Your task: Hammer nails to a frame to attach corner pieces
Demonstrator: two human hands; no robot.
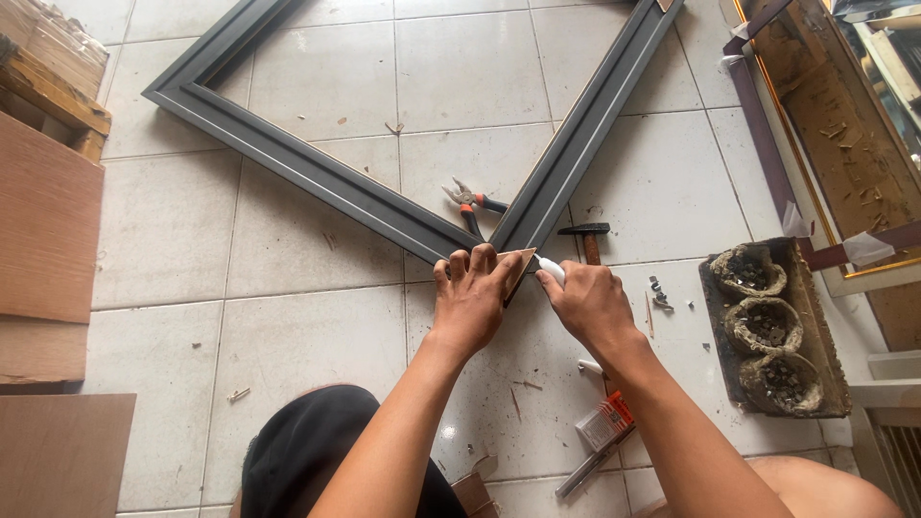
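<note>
Left hand [470,302] presses flat, fingers spread, on the corner joint of the dark grey metal frame [317,173] lying on the white tiled floor [173,230]; right hand [587,302] grips a small white tube [551,270], its tip hidden. Farther right, a grey tray [815,326] holds three bowls of small nails, hard to make out

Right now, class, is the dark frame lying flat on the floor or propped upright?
Lying flat. The frame rests along the tiled floor, and the left hand presses down on its corner.
</note>
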